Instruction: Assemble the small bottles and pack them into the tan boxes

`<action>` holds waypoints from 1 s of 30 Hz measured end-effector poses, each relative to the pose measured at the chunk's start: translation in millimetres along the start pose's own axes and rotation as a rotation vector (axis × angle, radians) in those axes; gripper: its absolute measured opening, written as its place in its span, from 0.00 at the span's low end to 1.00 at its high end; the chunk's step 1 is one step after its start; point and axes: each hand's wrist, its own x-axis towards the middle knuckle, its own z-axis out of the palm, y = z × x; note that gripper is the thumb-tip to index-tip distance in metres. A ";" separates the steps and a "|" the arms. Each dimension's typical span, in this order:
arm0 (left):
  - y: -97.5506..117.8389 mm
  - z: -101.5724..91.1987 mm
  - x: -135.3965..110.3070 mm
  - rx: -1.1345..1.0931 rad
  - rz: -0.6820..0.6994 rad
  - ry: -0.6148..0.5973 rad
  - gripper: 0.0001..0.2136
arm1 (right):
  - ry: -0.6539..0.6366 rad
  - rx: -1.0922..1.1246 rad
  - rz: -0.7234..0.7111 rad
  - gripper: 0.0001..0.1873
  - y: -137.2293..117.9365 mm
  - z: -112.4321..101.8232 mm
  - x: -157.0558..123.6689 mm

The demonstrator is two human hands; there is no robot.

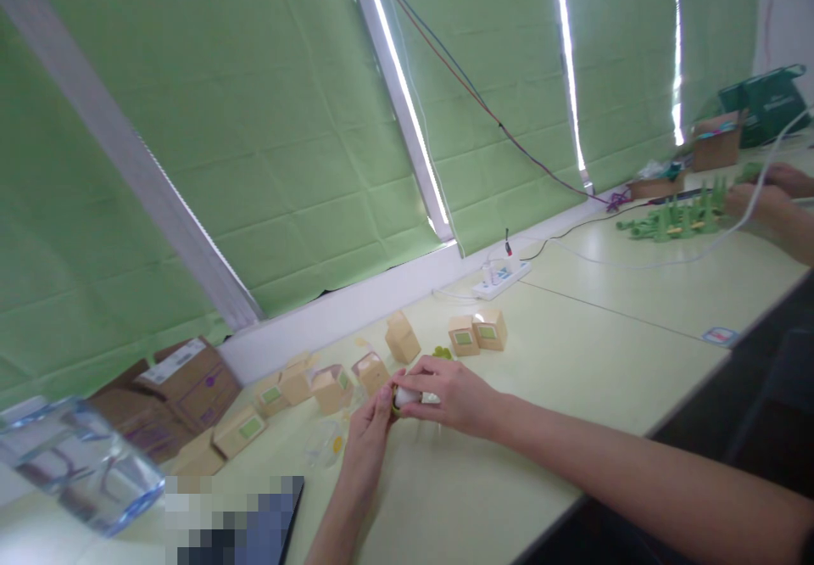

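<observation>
Btwn L hand [370, 427] & R hand [453, 395]: white obj [409, 396], pinched.

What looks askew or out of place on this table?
One tan box is tipped at an angle, unlike the upright pair to its right. Nothing looks spilled. The left hand and right hand hold a white item between them.

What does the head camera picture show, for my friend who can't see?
The left hand and right hand hold a small white thing over a pale table. Tan boxes lie behind it, below green blinds.
</observation>
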 end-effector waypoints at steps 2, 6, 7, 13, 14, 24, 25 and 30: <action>1.5 0.8 -1.0 0.006 0.013 -0.019 0.22 | 0.014 0.058 0.020 0.21 0.9 -2.4 0.6; 4.7 2.5 -2.4 0.044 0.012 -0.050 0.21 | -0.003 0.126 0.086 0.20 4.4 -8.1 2.3; 5.1 2.6 -2.3 0.045 0.005 -0.053 0.21 | -0.003 0.131 0.110 0.20 6.1 -9.8 2.6; 3.5 0.1 0.5 0.016 -0.052 0.025 0.23 | -0.013 -0.015 0.268 0.14 24.1 -21.6 1.1; 3.0 -0.3 0.9 -0.001 -0.059 0.038 0.22 | -0.035 -0.042 0.291 0.14 27.1 -22.9 0.1; 4.7 -0.7 1.0 -0.114 -0.119 0.052 0.23 | -0.238 -0.181 0.298 0.37 35.5 -12.4 -5.2; 5.1 -0.7 0.8 -0.120 -0.126 0.053 0.23 | -0.251 -0.184 0.295 0.38 37.1 -11.3 -5.6; 4.6 -0.9 1.2 -0.132 -0.128 0.057 0.22 | -0.280 -0.177 0.297 0.35 43.6 -9.4 -7.7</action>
